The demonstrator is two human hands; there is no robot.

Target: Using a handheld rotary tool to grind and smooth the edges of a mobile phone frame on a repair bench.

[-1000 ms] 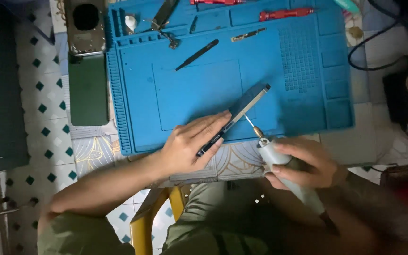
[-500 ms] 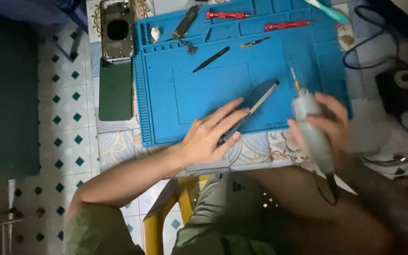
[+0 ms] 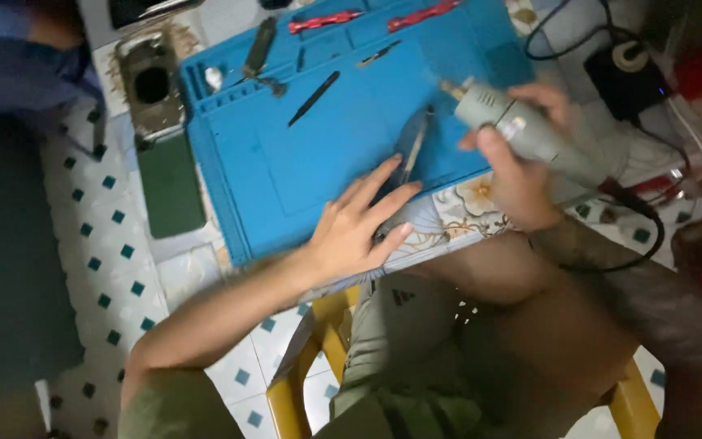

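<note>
Head view: we see the right hand (image 3: pixel 522 175) closed around a grey corded rotary tool (image 3: pixel 522 130), tip raised over the blue mat (image 3: pixel 318 162). Left hand (image 3: pixel 359 228) lies flat, fingers spread, pinning a slim dark metal strip (image 3: pixel 413 146) on the mat.

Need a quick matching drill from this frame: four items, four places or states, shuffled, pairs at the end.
Items:
1. rotary tool
2. left hand
3. red screwdrivers
4. phone back housing

Places or states:
A. along the far edge of the blue mat
B. off the mat, past its left edge
C. flat, fingers spread, at the mat's near edge
D. held in the right hand, lifted

Pairs: 1-D, 2-C, 3-A, 4-B
</note>
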